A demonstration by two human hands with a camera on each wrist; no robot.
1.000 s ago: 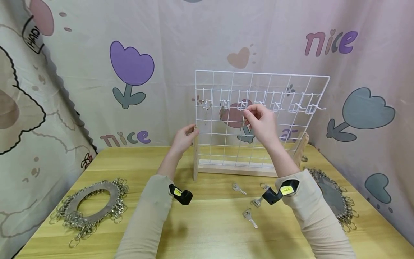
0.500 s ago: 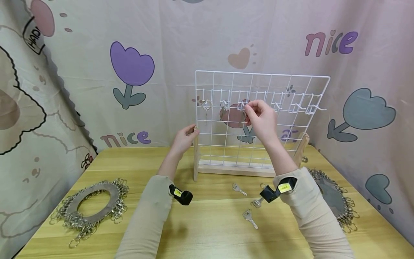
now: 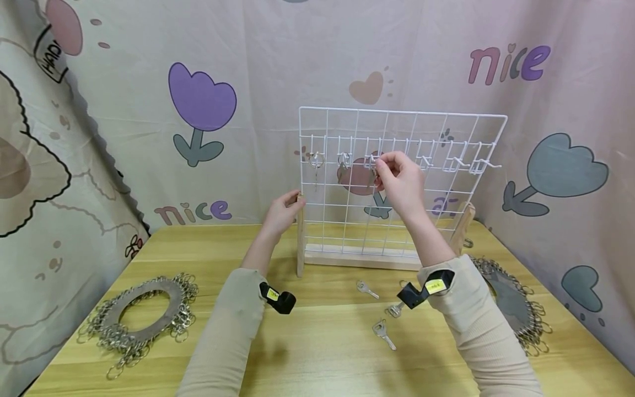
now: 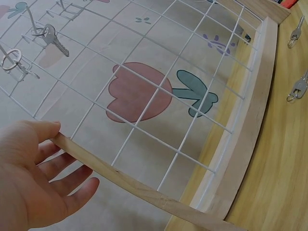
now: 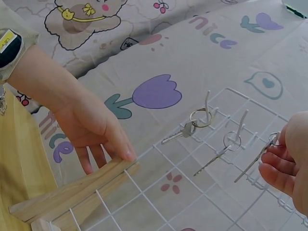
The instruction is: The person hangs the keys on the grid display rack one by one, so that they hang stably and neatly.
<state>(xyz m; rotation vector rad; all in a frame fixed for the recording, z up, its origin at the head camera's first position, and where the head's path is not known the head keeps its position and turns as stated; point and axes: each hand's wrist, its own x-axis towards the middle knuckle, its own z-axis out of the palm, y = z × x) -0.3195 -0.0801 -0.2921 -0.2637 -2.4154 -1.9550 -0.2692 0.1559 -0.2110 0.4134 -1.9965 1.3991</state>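
Observation:
My left hand [image 3: 284, 214] grips the top of the wooden side post [image 3: 300, 245] of a white wire grid rack [image 3: 397, 112], thumb on one side and fingers on the other. At the third hook from the left, my right hand [image 3: 404, 184] pinches a key ring [image 5: 273, 139] between thumb and fingertips; its key [image 5: 250, 165] hangs down in front of the grid. The ring overlaps the hook in the right wrist view, partly hidden by the fingers. Keys on rings hang from the first two hooks: one key [image 5: 179, 135] and another key [image 5: 211, 162].
On the table in front of the rack lie a key [image 3: 367, 289], a second key [image 3: 383, 334] and a third key [image 3: 394, 310] near the right wrist camera. Metal plates edged with many rings sit at left [image 3: 175, 300] and right [image 3: 513, 303]. More hooks continue rightward.
My right hand has risen slightly with the key and ring, closer to the third hook, then stayed nearly still. My left hand has kept its grip on the post.

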